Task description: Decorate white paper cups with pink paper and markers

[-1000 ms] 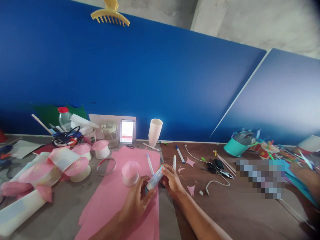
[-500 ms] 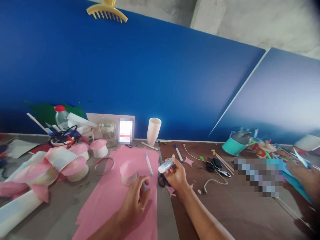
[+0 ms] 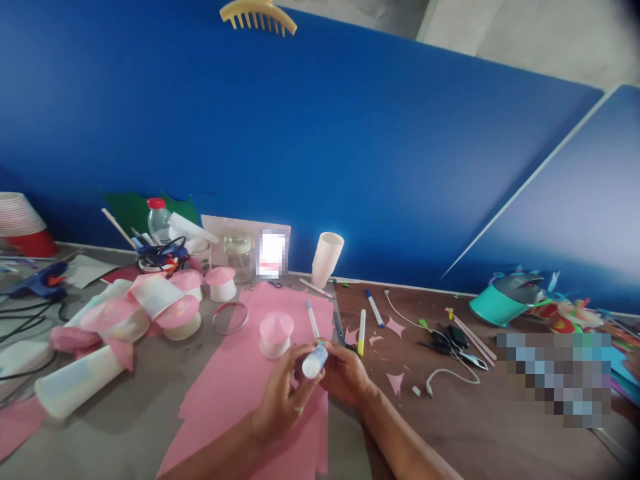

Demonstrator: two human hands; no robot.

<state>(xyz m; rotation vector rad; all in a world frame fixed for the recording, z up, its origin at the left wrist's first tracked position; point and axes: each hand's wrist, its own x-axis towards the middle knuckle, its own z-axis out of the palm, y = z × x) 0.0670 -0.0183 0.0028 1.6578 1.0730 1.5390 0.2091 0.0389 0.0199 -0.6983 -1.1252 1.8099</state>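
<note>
Both hands meet over the pink paper (image 3: 240, 400) around a small white-and-blue bottle (image 3: 314, 362), its rounded white end toward me. My left hand (image 3: 285, 390) has its fingers and thumb closed about the bottle's near part. My right hand (image 3: 347, 373) grips the far end, where its fingertips partly hide the bottle. Just beyond my left hand stands a small white cup piece with a pink cone top (image 3: 276, 327), upright on the paper and apart from the hand. A white pen (image 3: 312, 319) lies past it.
Pink-topped cup pieces (image 3: 180, 313) and a patterned paper cup (image 3: 83, 383) crowd the left. A tall white cup stack (image 3: 327, 260) stands by the blue wall. To the right lie a yellow marker (image 3: 361, 332), pink scraps (image 3: 395, 383), a cable (image 3: 453, 372) and a teal bucket (image 3: 493, 300).
My right hand has brought the bottle left and down to my left hand, which now closes on it too. The view has turned left; another person's hand at the right has left view.
</note>
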